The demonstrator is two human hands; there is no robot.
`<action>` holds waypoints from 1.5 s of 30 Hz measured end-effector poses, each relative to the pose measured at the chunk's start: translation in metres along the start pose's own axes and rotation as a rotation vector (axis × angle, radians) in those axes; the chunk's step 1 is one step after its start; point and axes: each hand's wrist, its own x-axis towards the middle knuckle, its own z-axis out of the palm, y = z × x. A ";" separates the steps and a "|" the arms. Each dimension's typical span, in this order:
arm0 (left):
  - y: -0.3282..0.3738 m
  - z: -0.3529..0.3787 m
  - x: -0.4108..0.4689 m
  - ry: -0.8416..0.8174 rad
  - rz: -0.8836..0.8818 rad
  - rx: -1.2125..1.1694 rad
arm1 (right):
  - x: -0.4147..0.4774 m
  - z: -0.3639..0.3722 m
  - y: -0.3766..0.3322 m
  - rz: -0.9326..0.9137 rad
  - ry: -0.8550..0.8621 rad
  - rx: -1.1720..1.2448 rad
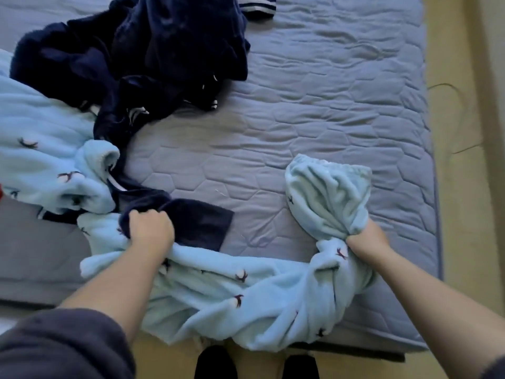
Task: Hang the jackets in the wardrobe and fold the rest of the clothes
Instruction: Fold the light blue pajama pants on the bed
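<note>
Fingers (142,216) of the left hand (151,228) curl into a navy garment (199,225), the right hand (367,237) clenches the light-blue fleece (246,296) bunched along the bed (328,119) edge; judged soft, light, limp, best gripped at seams.

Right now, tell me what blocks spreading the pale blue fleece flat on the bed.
A navy garment lies over the fleece at the left hand; the right hand grips the other end. Nothing else shows on the bed between them.
</note>
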 end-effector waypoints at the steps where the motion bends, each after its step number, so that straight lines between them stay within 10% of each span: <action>1: -0.030 -0.001 -0.003 -0.038 -0.143 0.013 | -0.006 0.002 -0.012 -0.019 -0.012 0.001; 8: -0.082 -0.064 -0.081 -0.069 0.082 -0.403 | -0.085 -0.038 -0.124 -0.093 -0.027 0.196; 19: -0.146 -0.239 -0.296 -0.230 0.336 -2.392 | -0.337 -0.185 -0.217 -0.319 -0.132 0.806; 28: -0.193 -0.321 -0.412 0.527 0.585 -2.232 | -0.398 -0.322 -0.232 -0.686 -0.425 1.072; 39: -0.199 -0.354 -0.478 0.860 0.846 -1.919 | -0.439 -0.398 -0.234 -1.028 -0.198 0.893; 45: -0.214 -0.348 -0.491 0.962 0.766 -1.260 | -0.454 -0.413 -0.227 -1.129 0.023 0.660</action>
